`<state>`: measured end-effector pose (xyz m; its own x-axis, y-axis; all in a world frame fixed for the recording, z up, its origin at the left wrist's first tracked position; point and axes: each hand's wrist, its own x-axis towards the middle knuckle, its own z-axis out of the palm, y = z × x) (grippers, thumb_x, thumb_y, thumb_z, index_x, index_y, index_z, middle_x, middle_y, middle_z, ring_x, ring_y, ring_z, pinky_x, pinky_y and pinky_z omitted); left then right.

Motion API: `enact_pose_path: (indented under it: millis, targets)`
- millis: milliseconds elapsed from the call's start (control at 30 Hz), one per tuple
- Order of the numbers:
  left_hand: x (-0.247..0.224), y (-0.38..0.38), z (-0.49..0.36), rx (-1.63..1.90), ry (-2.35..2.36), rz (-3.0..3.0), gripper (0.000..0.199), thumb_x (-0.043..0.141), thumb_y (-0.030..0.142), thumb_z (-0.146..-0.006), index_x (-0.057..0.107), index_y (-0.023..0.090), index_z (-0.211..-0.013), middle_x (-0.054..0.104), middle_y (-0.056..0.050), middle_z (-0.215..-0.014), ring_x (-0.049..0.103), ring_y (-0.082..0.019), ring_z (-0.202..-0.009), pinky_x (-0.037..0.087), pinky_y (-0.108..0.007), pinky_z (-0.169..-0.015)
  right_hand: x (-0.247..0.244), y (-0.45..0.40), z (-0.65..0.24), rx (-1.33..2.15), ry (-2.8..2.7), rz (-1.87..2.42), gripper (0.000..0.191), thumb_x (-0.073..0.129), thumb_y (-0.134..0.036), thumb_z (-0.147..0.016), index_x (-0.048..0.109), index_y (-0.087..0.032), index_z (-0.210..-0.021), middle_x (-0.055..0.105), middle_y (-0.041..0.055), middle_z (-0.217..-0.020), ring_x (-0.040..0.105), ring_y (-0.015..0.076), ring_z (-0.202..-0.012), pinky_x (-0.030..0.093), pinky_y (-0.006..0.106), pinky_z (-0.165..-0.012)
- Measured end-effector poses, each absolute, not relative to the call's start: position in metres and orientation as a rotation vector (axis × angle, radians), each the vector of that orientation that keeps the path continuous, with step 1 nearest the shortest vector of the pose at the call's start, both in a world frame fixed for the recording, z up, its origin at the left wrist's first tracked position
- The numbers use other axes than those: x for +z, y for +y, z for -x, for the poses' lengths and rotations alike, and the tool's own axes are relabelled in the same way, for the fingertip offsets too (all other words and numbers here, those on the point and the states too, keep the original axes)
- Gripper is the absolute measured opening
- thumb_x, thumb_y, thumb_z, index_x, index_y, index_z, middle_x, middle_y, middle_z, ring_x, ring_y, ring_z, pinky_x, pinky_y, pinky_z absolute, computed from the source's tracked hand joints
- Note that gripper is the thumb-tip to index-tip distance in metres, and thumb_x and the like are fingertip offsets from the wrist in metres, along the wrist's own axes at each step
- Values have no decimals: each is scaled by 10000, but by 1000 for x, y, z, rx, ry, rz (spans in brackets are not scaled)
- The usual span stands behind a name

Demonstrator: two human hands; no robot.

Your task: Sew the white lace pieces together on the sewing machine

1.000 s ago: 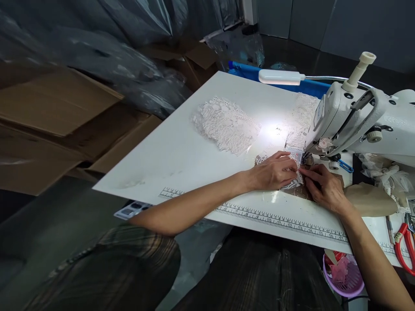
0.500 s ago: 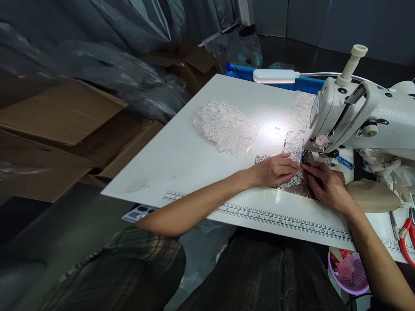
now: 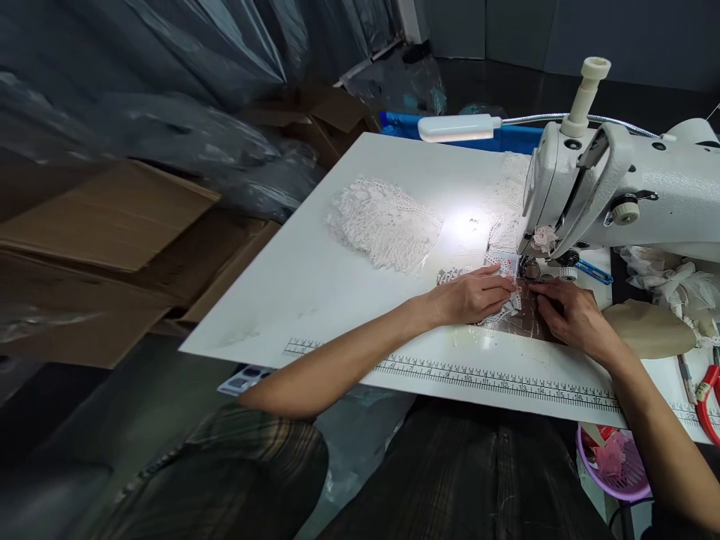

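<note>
Head feed: both hands at the sewing machine (image 3: 613, 172), which stands on the right part of the table (image 3: 270, 300). Left hand (image 3: 475, 295) lies palm down over a piece of white lace (image 3: 512, 301), fingers together and slightly curled. Most of the contact is hidden, so I can't tell whether it grips or only presses. Right hand (image 3: 571, 311) comes in from the right, index finger reaching to the right side of that lace, just in front of the presser foot (image 3: 527, 266). Can't tell if it pinches anything.

Lace sits between the near edge and the machine head, partly over a shiny brown plate (image 3: 523, 321). I read a printed ruler (image 3: 466, 381) along the near edge. Lace pile (image 3: 388, 223) lies near the far-left edge, well apart from the hands; another lace strip (image 3: 509, 180) runs from the far edge toward the presser foot. Lamp (image 3: 455, 128) on a flexible neck hangs over the far edge, bright spot on the tabletop.

Right of the right hand: khaki fabric (image 3: 646, 330), then a red-handled tool (image 3: 706, 405) by the near edge. Purple basket (image 3: 624, 493) with pink scraps sits below the near edge.
</note>
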<state>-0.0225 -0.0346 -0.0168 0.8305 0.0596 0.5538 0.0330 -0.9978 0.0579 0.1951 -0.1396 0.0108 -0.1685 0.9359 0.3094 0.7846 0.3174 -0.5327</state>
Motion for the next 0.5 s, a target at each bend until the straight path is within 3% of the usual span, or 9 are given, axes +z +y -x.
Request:
enact_pose_path:
  millis: [233, 500]
  targets:
    - [-16, -36, 20, 994, 58, -2977, 242, 430, 153, -1045, 668, 124, -1078, 759, -67, -1047, 715, -128, -1011, 568, -364, -1061, 19, -148, -192, 248, -2246, 1477, 400, 455, -174, -909, 709, -209, -1215, 684, 110, -1068, 673, 210, -932, 583, 373, -857]
    - [-7, -39, 23, 1025, 115, -3052, 226, 464, 182, -1036, 678, 150, -971, 737, -74, -1108, 682, -142, -1015, 517, -385, -1040, 4, -162, -178, -62, -2318, 1557, 397, 479, -158, -908, 684, -242, -1238, 609, 133, -1108, 567, 274, -1024, 538, 438, -863]
